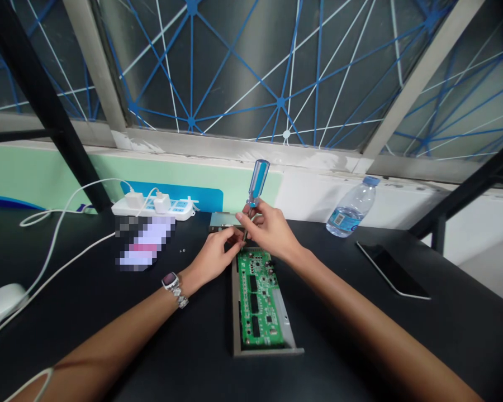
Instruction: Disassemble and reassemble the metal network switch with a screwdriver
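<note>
A screwdriver (258,182) with a clear and blue handle stands nearly upright, leaning slightly right. Fingers of my right hand (274,230) are closed around its lower part. My left hand (214,252) pinches thumb and finger together beside the shaft near the tip; whatever lies between them is hidden. Below both hands is a green circuit board (268,304) set in a long metal frame (236,321), and the tip is at its far left corner. Two tiny shiny pieces (182,250), perhaps screws, lie left of my left hand.
Behind the hands sits a metal box (221,220). A white power strip (180,209) with plugs and cables stands at the back left, near a pixelated item (147,245). A water bottle (352,209) and a phone (392,271) are right. A white rounded object (2,304) lies left.
</note>
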`<state>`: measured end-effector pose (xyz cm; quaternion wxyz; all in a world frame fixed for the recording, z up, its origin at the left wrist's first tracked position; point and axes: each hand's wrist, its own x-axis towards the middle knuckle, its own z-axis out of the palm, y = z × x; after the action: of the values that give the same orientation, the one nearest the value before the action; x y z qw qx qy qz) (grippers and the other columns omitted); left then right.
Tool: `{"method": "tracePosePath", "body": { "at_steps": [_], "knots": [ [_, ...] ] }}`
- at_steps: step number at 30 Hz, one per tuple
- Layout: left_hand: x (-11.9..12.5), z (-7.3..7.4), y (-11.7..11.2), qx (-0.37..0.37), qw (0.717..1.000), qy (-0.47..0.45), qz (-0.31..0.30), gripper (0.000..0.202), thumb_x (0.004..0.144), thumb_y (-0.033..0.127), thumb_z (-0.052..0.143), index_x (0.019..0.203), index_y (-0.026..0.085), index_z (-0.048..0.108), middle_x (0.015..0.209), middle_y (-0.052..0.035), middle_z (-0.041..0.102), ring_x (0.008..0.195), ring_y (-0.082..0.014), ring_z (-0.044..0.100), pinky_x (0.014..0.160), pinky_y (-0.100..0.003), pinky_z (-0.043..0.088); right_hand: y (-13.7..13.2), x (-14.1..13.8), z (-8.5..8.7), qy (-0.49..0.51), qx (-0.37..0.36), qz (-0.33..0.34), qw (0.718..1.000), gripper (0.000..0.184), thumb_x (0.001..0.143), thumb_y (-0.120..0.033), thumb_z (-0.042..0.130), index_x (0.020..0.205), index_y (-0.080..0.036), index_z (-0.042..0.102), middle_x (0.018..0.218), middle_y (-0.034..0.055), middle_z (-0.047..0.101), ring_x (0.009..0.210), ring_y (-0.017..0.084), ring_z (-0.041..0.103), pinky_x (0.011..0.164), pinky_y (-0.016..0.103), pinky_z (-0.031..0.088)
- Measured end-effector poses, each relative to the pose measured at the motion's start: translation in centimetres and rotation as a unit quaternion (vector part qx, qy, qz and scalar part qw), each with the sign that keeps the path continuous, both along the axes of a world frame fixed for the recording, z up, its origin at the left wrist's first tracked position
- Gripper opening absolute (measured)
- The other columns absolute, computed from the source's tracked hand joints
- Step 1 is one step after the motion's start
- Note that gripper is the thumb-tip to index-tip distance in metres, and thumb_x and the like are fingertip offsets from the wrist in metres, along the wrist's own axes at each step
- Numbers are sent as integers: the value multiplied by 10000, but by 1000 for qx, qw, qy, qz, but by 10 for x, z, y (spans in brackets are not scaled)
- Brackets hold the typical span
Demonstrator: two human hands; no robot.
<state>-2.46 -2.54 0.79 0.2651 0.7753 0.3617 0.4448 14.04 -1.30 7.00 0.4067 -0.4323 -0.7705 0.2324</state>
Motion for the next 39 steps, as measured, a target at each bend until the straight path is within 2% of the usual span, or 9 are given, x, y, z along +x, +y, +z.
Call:
{"method": "tracePosePath", "body": {
  "at_steps": [7, 15, 19, 23, 25, 28, 36, 39],
  "knots": [
    [2, -1, -1, 10, 1000, 3, 10, 51, 904, 173, 557, 892, 177, 606, 845, -16, 672, 781, -164, 637, 756, -295, 491, -3, -5, 23, -1, 110, -97, 989, 388, 841, -581, 601, 768, -216, 492, 609, -14, 565, 521, 130, 515, 515, 286, 381],
    [3, -4, 0, 10, 1000, 9, 12, 57, 914, 185, 538, 921, 178, 595, 863, -21, 661, 787, -163, 630, 770, -304, 501, 1, -2, 23, -44, 134, -169, 975, 537, 800, -680, 592, 577, -224, 418, 498, -8, 484, 481, 131, 424, 495, 297, 317],
    [2, -7, 0, 12, 999, 37, 21, 54, 912, 204, 526, 947, 188, 564, 901, -32, 638, 805, -173, 622, 781, -331, 507, 2, -2, 21, -47, 133, -152, 978, 506, 848, -631, 562, 577, -218, 453, 501, -8, 475, 475, 126, 405, 488, 292, 299],
    [-2, -8, -9, 13, 994, 107, 1, 327, 847, 239, 602, 1152, 197, 492, 1141, -106, 591, 1067, -266, 587, 938, -442, 483, 1, -4, 21, -35, 130, -136, 982, 460, 876, -573, 556, 601, -213, 472, 515, -17, 478, 473, 117, 405, 487, 285, 295],
    [-2, -8, -13, 11, 990, 138, -9, 417, 828, 237, 605, 1214, 193, 452, 1202, -134, 559, 1142, -302, 551, 987, -488, 457, 0, -5, 20, -28, 127, -129, 983, 455, 878, -564, 557, 605, -212, 467, 513, -23, 467, 474, 115, 408, 490, 282, 299],
    [-1, -8, -16, 15, 986, 168, -9, 463, 795, 196, 592, 1231, 180, 438, 1209, -149, 545, 1167, -325, 528, 1013, -524, 435, -1, -6, 21, -16, 127, -112, 985, 444, 883, -540, 564, 607, -211, 452, 504, -38, 437, 467, 105, 400, 487, 276, 300],
    [-2, -7, -12, 19, 983, 178, -28, 454, 768, 169, 574, 1207, 165, 454, 1168, -142, 555, 1119, -303, 545, 993, -489, 455, -2, -8, 23, -6, 115, -84, 990, 414, 894, -491, 559, 622, -216, 410, 503, -52, 404, 461, 98, 384, 479, 273, 290],
    [-2, -6, -12, 20, 984, 173, -36, 428, 758, 163, 584, 1173, 173, 480, 1140, -132, 566, 1098, -299, 552, 984, -491, 458, -1, -6, 23, -12, 97, -60, 993, 381, 905, -497, 542, 670, -215, 441, 514, -51, 418, 468, 102, 405, 490, 271, 309]
  ]
}}
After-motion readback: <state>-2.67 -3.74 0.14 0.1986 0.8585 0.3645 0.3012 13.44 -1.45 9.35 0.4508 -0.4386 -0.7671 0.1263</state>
